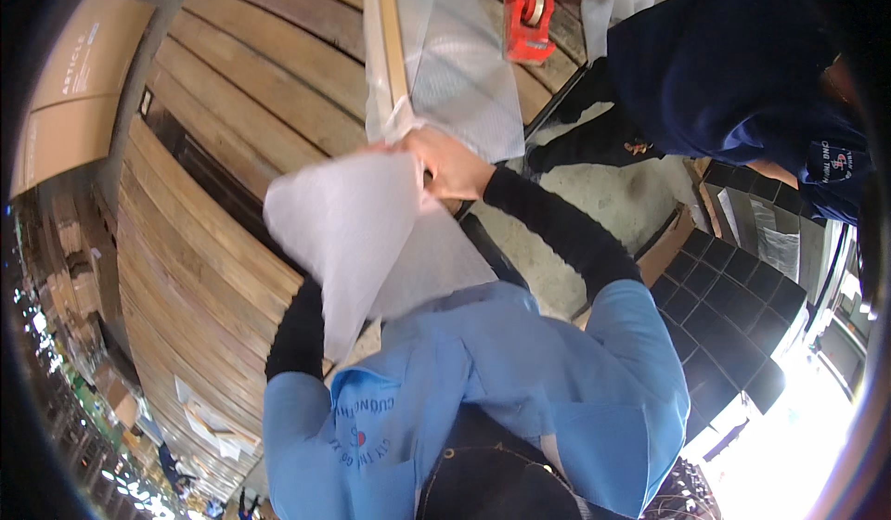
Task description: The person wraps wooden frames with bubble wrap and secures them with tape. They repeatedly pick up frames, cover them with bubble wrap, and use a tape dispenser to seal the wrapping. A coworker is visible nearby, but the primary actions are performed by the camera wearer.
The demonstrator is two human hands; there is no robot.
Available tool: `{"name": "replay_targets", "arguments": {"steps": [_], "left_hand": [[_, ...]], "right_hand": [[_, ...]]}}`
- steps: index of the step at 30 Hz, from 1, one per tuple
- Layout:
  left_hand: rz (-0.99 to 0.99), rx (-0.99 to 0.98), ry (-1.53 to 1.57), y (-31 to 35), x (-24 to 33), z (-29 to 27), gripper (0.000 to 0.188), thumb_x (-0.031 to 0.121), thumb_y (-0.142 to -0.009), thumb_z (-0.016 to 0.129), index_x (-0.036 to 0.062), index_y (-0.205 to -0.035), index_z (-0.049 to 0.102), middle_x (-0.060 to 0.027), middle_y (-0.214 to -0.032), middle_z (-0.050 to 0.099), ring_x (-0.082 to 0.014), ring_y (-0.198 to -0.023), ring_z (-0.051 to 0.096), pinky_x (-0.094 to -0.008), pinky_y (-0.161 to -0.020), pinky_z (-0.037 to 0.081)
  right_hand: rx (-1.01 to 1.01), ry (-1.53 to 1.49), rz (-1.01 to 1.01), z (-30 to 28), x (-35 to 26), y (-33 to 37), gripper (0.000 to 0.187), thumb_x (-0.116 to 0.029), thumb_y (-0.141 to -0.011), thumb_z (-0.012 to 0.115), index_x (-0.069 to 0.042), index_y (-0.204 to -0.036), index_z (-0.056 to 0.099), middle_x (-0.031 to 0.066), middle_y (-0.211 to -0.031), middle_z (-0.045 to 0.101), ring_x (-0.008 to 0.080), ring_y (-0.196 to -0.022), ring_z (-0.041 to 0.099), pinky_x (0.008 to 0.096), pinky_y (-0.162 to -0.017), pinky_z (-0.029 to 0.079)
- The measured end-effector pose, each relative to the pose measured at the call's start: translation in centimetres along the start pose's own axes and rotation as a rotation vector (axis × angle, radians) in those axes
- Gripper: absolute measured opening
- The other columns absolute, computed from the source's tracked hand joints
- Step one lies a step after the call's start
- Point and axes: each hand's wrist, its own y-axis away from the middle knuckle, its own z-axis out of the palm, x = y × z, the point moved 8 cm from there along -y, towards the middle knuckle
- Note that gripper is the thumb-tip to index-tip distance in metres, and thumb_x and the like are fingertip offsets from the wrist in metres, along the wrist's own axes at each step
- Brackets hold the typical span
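One bare right hand [457, 166], its fingers curled in, grips translucent white foam sheeting [469, 84] gathered at the near end of a long, pale wooden strip [393, 42]. The strip lies over the sheeting, toward the right edge of a brown slatted wooden worktop [260, 75]. A loose, blurred flap of white foam [343, 214] mostly hides the left hand [371, 148], so I cannot tell how its fingers stand. Near the worktop's right edge sits a red tape dispenser [530, 19] with a pale roll. Past that edge stands a co-worker in a dark navy shirt [724, 65].
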Motion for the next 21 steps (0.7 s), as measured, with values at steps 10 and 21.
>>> {"name": "replay_targets", "arguments": {"steps": [10, 21], "left_hand": [[0.55, 0.387, -1.179, 9.5, 1.7, -8.2, 0.05, 0.022, -0.087, 0.069, -0.0003, -0.13, 0.055, -0.0252, -0.122, 0.064, -0.0419, -0.106, 0.067, -0.0606, -0.096, 0.056], [1.012, 0.316, -1.001, 14.2, -0.7, -5.4, 0.087, 0.015, -0.058, 0.096, 0.0049, -0.13, 0.049, -0.0168, -0.13, 0.058, -0.0355, -0.115, 0.064, -0.0545, -0.099, 0.055]], "right_hand": [[0.821, -0.001, 1.041, -25.2, 25.9, 10.0, 0.048, -0.047, -0.088, 0.076, -0.007, -0.113, 0.074, 0.0156, -0.11, 0.072, 0.0275, -0.101, 0.066, 0.0382, -0.091, 0.051], [1.021, -0.144, 0.837, -14.4, 14.4, 11.5, 0.027, -0.022, -0.092, 0.075, 0.004, -0.102, 0.076, 0.0015, -0.088, 0.074, 0.0068, -0.086, 0.063, 0.025, -0.08, 0.049]]}}
